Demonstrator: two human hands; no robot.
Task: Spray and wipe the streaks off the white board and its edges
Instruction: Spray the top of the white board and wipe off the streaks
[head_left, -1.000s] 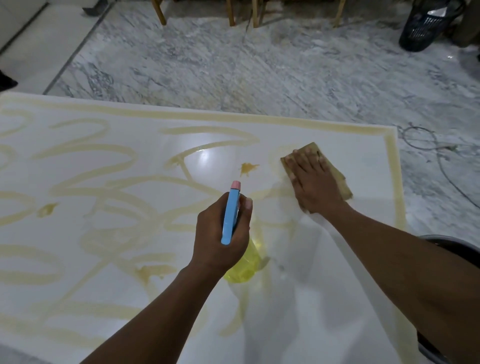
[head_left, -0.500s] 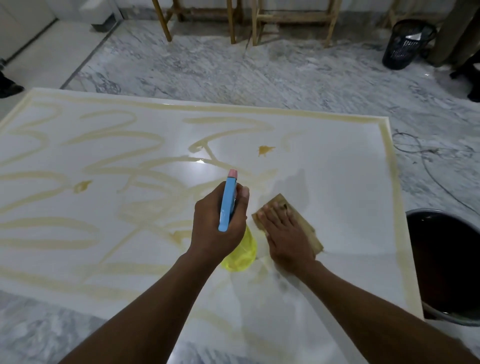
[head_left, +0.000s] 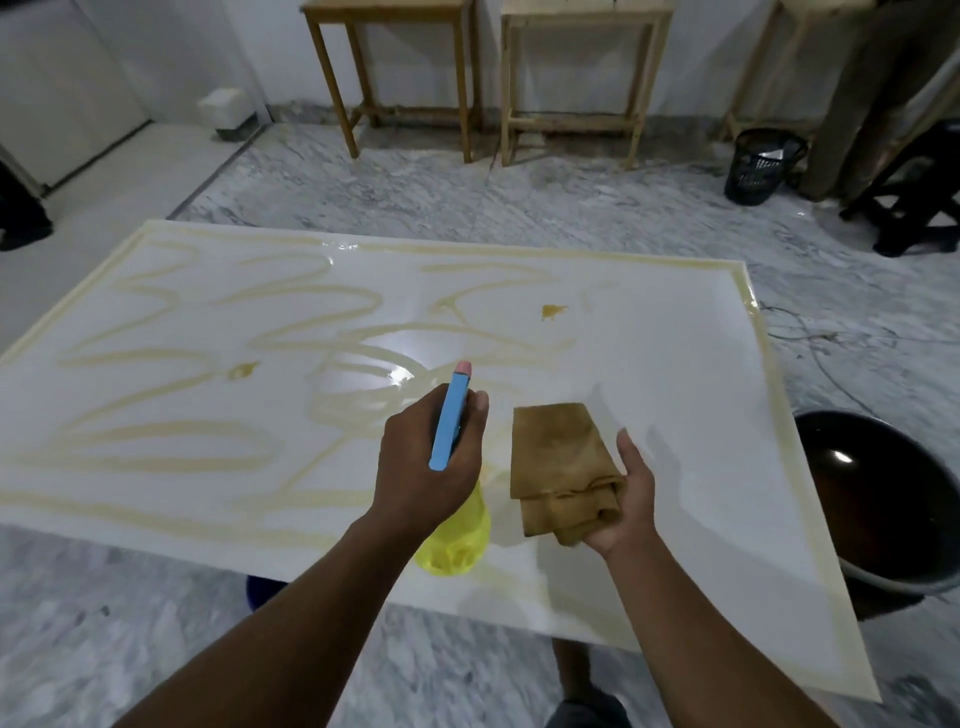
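Observation:
The white board (head_left: 675, 395) lies flat, low over the floor, with yellowish streaks looping over its left and middle parts and along its edges. Its right part looks mostly free of streaks. My left hand (head_left: 426, 467) grips a spray bottle (head_left: 451, 421) with a blue head, a pink nozzle and a yellow body, held over the board's near middle and pointing away from me. My right hand (head_left: 623, 499) holds a folded brown cloth (head_left: 561, 467) just right of the bottle, lifted off the board.
A dark round basin (head_left: 883, 499) of liquid stands at the board's right edge. Two wooden stools (head_left: 395, 78) stand by the far wall, with a black mesh bin (head_left: 761, 163) to the right. A thin cable (head_left: 831, 353) lies on the marble floor.
My right hand drew the cloth back across the board towards me, then lifted it off the surface and gathered it in the palm. The left hand kept the bottle steady.

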